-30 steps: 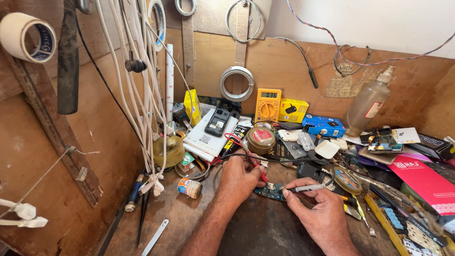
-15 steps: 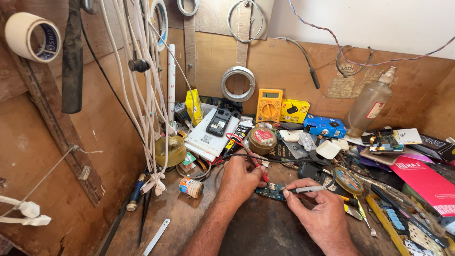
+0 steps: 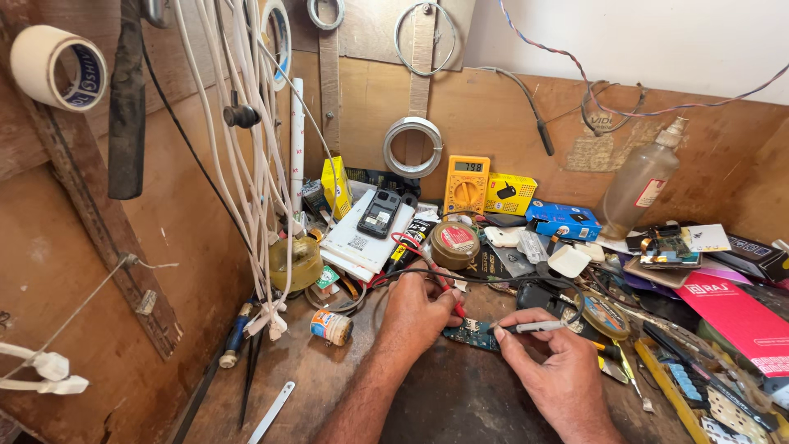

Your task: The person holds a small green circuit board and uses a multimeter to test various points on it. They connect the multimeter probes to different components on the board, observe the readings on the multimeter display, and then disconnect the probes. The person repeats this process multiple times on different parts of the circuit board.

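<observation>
A small blue-green circuit board (image 3: 472,335) lies on the wooden bench between my hands. My left hand (image 3: 417,314) holds a red probe (image 3: 450,300) with its tip down at the board's near-left edge. My right hand (image 3: 552,368) grips a black and silver probe (image 3: 530,327), its tip touching the board from the right. Black and red leads (image 3: 427,273) run back from the probes toward the yellow multimeter (image 3: 466,184) propped against the back wall.
White cables (image 3: 255,164) hang at the left beside a tape roll (image 3: 59,67). A dark phone (image 3: 379,213) rests on a white box. A round tin (image 3: 454,244), blue box (image 3: 564,219), clear bottle (image 3: 639,182), red packet (image 3: 740,314) and small jar (image 3: 331,327) crowd the bench.
Both hands stay on the board with the probes; only the camera view has shifted slightly.
</observation>
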